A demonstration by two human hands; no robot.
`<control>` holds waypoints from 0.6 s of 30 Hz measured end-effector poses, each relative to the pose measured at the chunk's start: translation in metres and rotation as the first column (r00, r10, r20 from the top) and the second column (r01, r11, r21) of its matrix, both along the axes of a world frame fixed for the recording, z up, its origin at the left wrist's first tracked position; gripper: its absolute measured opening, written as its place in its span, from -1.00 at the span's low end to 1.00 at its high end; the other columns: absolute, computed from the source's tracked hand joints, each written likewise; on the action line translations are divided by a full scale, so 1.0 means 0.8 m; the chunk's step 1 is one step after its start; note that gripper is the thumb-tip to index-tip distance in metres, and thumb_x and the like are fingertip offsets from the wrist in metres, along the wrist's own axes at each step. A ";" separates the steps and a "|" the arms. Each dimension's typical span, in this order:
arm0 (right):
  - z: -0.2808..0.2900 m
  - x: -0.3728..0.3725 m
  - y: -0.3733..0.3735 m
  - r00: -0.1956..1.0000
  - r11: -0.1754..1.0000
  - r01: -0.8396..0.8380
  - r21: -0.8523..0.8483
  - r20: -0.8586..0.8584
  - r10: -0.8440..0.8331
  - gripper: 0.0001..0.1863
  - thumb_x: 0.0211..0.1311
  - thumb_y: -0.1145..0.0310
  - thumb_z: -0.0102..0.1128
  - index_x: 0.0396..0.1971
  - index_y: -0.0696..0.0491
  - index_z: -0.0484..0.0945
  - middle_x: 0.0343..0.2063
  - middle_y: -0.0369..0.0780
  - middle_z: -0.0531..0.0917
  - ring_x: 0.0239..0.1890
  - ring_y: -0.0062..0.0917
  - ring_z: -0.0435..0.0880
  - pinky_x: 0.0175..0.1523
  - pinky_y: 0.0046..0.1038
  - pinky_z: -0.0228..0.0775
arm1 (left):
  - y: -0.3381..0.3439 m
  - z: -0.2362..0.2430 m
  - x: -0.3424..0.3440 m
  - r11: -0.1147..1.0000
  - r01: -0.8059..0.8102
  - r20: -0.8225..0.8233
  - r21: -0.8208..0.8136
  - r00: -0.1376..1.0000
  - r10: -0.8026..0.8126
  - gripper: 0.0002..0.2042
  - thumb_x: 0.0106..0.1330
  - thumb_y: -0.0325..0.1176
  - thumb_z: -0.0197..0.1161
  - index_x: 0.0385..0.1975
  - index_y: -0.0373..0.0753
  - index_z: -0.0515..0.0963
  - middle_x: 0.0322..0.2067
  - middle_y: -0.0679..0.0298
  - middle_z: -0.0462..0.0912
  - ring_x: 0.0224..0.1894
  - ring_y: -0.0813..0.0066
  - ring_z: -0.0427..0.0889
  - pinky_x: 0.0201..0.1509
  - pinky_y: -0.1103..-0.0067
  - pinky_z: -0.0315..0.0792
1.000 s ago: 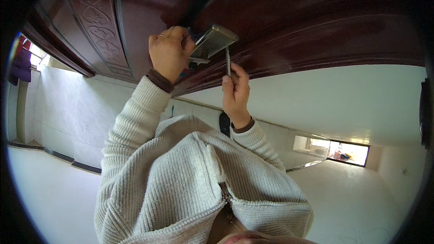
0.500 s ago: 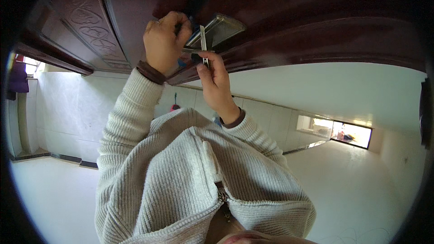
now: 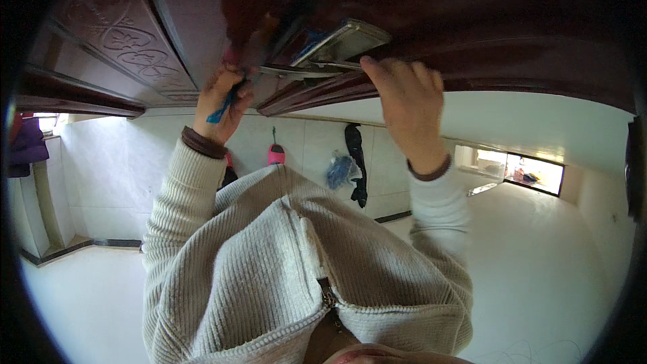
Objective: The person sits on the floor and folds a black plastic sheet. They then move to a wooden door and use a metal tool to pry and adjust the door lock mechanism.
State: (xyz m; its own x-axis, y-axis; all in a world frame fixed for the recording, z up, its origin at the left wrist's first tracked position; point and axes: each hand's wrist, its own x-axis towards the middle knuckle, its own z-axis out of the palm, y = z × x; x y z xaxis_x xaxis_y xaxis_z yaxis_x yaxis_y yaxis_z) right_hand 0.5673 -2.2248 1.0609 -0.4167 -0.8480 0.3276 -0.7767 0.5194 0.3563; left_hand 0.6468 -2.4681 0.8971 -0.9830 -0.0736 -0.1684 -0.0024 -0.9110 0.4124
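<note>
My left hand (image 3: 220, 102) is closed around a narrow blue strip (image 3: 228, 102) in front of the dark red-brown door (image 3: 472, 20); its lower end sticks out below the fingers. My right hand (image 3: 412, 104) is slightly blurred, with its fingers apart. One fingertip is at the end of a thin metal edge beside the door's metal plate (image 3: 360, 37). Some blue shows along that plate's left side. A long silvery bar (image 3: 293, 73) runs between the hands. No utility knife can be made out in either hand.
A carved panel (image 3: 125, 44) is on the left of the door. On the tiled floor lie a pink-and-black item (image 3: 275, 154), a clear bag with blue contents (image 3: 342, 171) and a long black item (image 3: 354, 162). A purple cloth (image 3: 28, 147) hangs at far left.
My right hand has moved right to the metal plate, and the utility knife it held is out of sight. My left hand has come down and left, with the blue strip now showing in it.
</note>
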 end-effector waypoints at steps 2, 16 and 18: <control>0.022 0.001 -0.019 0.994 0.990 -0.055 0.127 -0.090 0.067 -0.66 -0.08 0.33 0.13 -0.19 -0.09 0.55 -0.36 -0.37 0.51 -0.32 -0.52 0.39 -0.25 -0.40 0.15 | 0.000 -0.015 0.011 0.995 0.074 0.016 0.070 0.997 -0.075 -0.92 0.24 -0.48 0.08 -0.30 -0.16 0.42 -0.33 0.29 0.49 -0.55 0.70 0.25 -0.53 0.77 0.22; -0.007 0.001 -0.091 0.991 0.888 -0.088 0.452 -0.054 0.125 -0.91 -0.24 0.31 0.13 -0.69 -0.04 0.43 -0.53 -0.32 0.39 -0.47 -0.52 0.41 -0.42 -0.49 0.30 | 0.032 -0.065 0.024 0.925 0.207 0.015 0.318 0.975 -0.223 -0.83 0.31 -0.19 0.11 -0.39 -0.05 0.29 -0.57 0.47 0.14 -0.60 0.69 0.07 -0.58 0.72 0.02; -0.014 -0.001 -0.088 0.994 0.877 -0.070 0.476 -0.035 0.099 -0.90 -0.25 0.31 0.14 -0.68 -0.03 0.44 -0.52 -0.33 0.39 -0.46 -0.52 0.41 -0.43 -0.50 0.32 | 0.034 -0.064 0.024 0.941 0.196 0.045 0.275 0.975 -0.217 -0.83 0.32 -0.18 0.09 -0.41 -0.05 0.28 -0.58 0.47 0.13 -0.61 0.69 0.06 -0.59 0.71 0.01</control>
